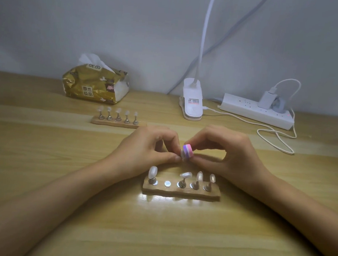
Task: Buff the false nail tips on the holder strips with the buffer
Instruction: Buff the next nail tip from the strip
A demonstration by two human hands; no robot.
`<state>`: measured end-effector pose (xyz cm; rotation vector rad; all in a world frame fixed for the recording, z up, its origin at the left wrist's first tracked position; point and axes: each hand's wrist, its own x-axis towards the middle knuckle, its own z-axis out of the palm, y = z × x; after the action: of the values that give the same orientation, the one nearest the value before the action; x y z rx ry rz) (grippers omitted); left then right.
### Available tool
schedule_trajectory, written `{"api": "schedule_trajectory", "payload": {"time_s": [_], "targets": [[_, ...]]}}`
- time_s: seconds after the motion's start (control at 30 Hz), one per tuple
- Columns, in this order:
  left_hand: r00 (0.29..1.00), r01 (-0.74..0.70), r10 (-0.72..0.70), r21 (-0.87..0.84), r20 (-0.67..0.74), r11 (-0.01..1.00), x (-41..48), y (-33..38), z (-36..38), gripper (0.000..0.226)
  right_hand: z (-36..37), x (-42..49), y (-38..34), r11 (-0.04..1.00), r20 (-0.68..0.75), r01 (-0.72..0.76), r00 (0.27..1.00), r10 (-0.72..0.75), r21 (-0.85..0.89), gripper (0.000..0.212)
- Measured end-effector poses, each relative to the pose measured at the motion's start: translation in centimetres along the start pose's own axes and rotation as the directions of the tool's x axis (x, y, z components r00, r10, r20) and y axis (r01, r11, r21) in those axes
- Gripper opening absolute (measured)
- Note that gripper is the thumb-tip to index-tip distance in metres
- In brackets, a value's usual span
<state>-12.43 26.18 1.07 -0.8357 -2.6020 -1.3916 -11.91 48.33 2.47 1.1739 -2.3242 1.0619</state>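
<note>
My left hand (149, 146) pinches a pale false nail tip (183, 153) above the table. My right hand (224, 149) pinches a small pink and purple buffer block (189, 151) and holds it against that tip. Just in front of my hands lies a wooden holder strip (181, 191) with several nail tips on metal stands; its second spot from the left shows only a bare metal disc (167, 183). A second holder strip (118, 122) with several tips stands farther back on the left.
A gold tissue pack (95, 83) lies at the back left. A white clip lamp base (191, 101) sits at the back middle. A white power strip (257, 111) with a charger and a looping cable (276, 136) lies at the back right.
</note>
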Motion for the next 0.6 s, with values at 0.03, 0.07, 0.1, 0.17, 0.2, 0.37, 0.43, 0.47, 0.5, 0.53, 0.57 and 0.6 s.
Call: {"api": "schedule_trajectory", "payload": {"time_s": [0.03, 0.07, 0.1, 0.17, 0.2, 0.37, 0.43, 0.47, 0.5, 0.53, 0.57, 0.6], "targets": [[1.0, 0.001, -0.001, 0.001, 0.001, 1.0, -0.02, 0.01, 0.01, 0.024, -0.03, 0.01, 0.05, 1.0, 0.009, -0.016, 1.0, 0.016, 0.004, 0.016], [1.0, 0.001, -0.001, 0.004, 0.006, 1.0, -0.02, -0.01, 0.01, 0.024, -0.05, -0.01, 0.05, 1.0, 0.0, -0.011, 1.0, 0.011, 0.003, 0.016], [1.0, -0.001, 0.001, 0.008, 0.012, 1.0, 0.0, -0.05, 0.01, 0.022, -0.06, 0.0, 0.03, 1.0, -0.017, 0.011, 1.0, -0.012, -0.003, 0.016], [1.0, -0.002, 0.002, 0.01, 0.016, 1.0, 0.01, -0.14, 0.0, 0.015, -0.06, 0.04, 0.04, 1.0, -0.008, 0.019, 1.0, -0.019, -0.004, 0.016], [1.0, 0.0, 0.0, 0.006, 0.013, 1.0, 0.04, -0.12, 0.02, 0.013, -0.18, 0.11, 0.06, 1.0, 0.015, -0.008, 1.0, 0.008, 0.004, 0.017], [1.0, 0.005, -0.005, 0.002, 0.006, 1.0, 0.07, -0.07, 0.1, 0.008, -0.37, 0.03, 0.1, 1.0, -0.003, 0.013, 1.0, -0.013, -0.009, 0.02], [1.0, 0.003, -0.003, -0.012, 0.008, 1.0, 0.09, -0.11, 0.09, 0.008, -0.39, 0.08, 0.03, 1.0, 0.04, -0.019, 0.999, 0.019, -0.005, 0.019], [1.0, 0.002, -0.001, -0.018, 0.01, 1.0, 0.13, -0.15, 0.1, 0.007, -0.38, 0.06, 0.06, 1.0, 0.047, -0.028, 0.998, 0.028, -0.006, 0.019], [1.0, -0.001, 0.001, -0.018, 0.011, 1.0, 0.13, -0.22, 0.13, 0.007, -0.34, -0.02, 0.11, 1.0, 0.04, -0.022, 0.999, 0.023, -0.009, 0.02], [1.0, -0.006, 0.006, -0.012, 0.011, 1.0, 0.12, -0.29, 0.14, 0.007, -0.3, -0.04, 0.18, 1.0, 0.029, -0.008, 1.0, 0.009, -0.007, 0.02], [1.0, -0.01, 0.01, -0.004, 0.011, 1.0, 0.14, -0.34, 0.14, 0.007, -0.29, -0.05, 0.22, 1.0, 0.022, -0.003, 1.0, 0.003, 0.001, 0.021], [1.0, -0.009, 0.009, 0.001, 0.011, 1.0, 0.12, -0.35, 0.13, 0.007, -0.3, -0.02, 0.18, 1.0, 0.027, -0.013, 1.0, 0.013, 0.016, 0.02]]}}
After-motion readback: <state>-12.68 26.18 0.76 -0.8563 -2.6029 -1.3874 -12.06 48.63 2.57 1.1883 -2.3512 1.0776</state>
